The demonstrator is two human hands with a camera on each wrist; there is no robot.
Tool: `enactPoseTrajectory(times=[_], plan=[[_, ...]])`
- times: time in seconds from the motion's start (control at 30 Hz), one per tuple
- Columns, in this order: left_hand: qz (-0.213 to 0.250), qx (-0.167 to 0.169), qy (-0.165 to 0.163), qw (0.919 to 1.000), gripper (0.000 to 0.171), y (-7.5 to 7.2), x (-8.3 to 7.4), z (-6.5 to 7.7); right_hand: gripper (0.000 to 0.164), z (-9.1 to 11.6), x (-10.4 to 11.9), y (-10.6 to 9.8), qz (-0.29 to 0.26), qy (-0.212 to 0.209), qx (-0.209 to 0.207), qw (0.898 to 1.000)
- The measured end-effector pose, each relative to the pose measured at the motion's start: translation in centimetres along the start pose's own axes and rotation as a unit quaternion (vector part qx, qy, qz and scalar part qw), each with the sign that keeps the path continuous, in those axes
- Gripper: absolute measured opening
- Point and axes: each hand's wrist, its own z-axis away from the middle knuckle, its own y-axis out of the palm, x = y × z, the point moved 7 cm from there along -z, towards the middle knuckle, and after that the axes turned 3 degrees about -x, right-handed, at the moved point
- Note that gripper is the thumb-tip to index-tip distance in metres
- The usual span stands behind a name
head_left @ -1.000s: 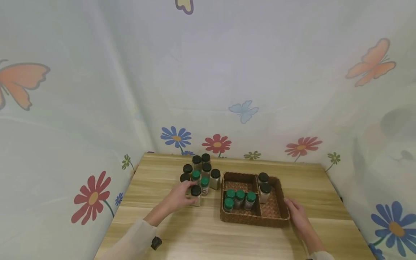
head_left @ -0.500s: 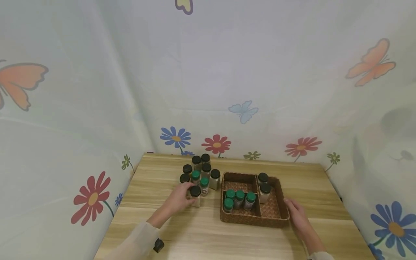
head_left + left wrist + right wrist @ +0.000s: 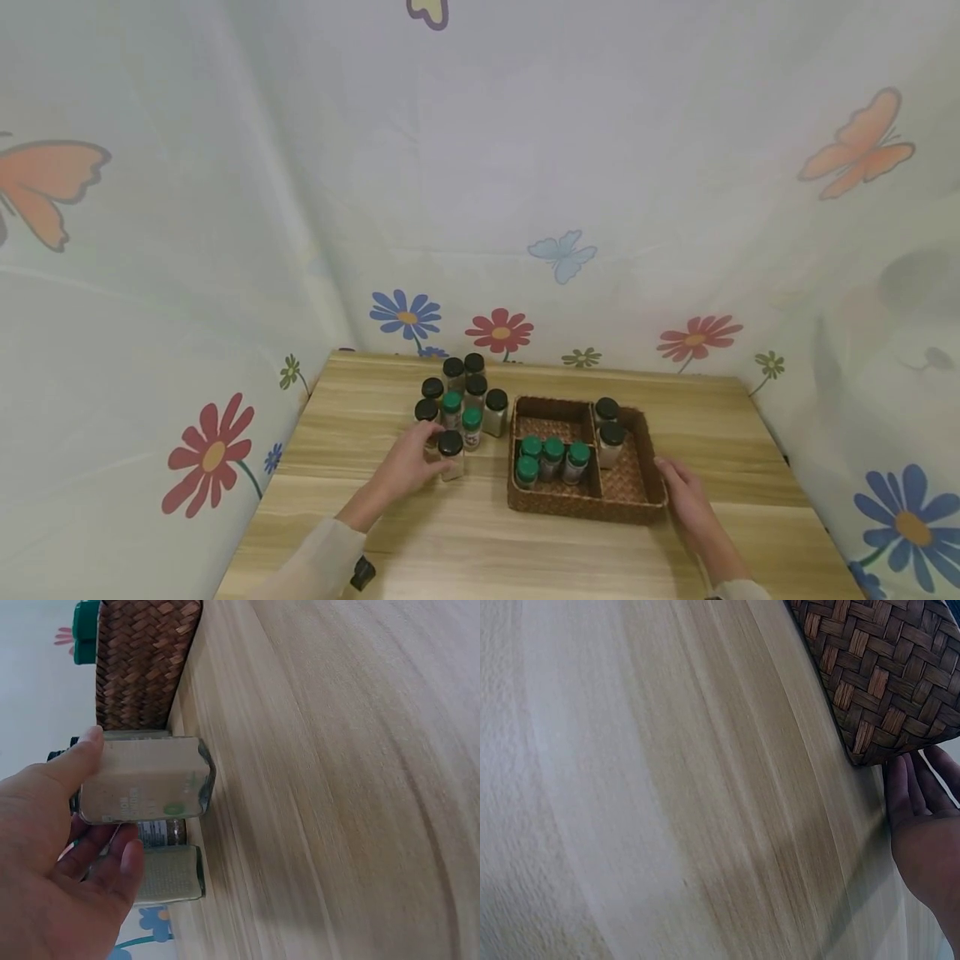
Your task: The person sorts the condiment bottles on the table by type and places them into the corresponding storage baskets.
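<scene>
In the head view my left hand (image 3: 408, 462) holds a square glass spice jar (image 3: 451, 462) with a black lid. Pale powder fills this jar (image 3: 146, 780) in the left wrist view; my thumb lies along one side, and the curled fingers are partly hidden behind it. Close behind stand black-lidded jars (image 3: 495, 412) and two green-lidded ones (image 3: 472, 429). On the other side, my right hand (image 3: 690, 500) touches the right wall of a woven basket (image 3: 585, 506). Its fingers (image 3: 915, 787) look fairly straight against the weave in the right wrist view.
The basket has three compartments. Green-lidded jars (image 3: 552, 458) stand in the front left one, and two black-lidded jars (image 3: 611, 446) in the right one. Everything rests on a wooden table (image 3: 480, 542), with a flower-printed curtain (image 3: 480, 167) around it.
The black-lidded jar in my left hand has shifted slightly toward me, and the hand has moved a little with it. My right hand and the basket stay put.
</scene>
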Motion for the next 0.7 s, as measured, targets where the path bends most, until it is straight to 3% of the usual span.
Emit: enactPoseTrajectory(times=[0.4, 0.53, 0.7], plan=[[-0.015, 0.003, 0.018, 0.9997, 0.051, 0.0, -0.4, 0.0, 0.079, 0.1, 0.2, 0.1, 0.003, -0.003, 0.0, 1.0], [-0.004, 0.005, 0.015, 0.9999, 0.054, -0.4, -1.5, -0.1, 0.077, 0.1, 0.1, 0.1, -0.004, -0.003, -0.003, 1.0], [-0.006, 0.004, 0.042, 0.9991, 0.06, -1.3, -4.0, -0.7, 0.077, 0.1, 0.0, 0.1, -0.01, -0.002, -0.005, 1.0]])
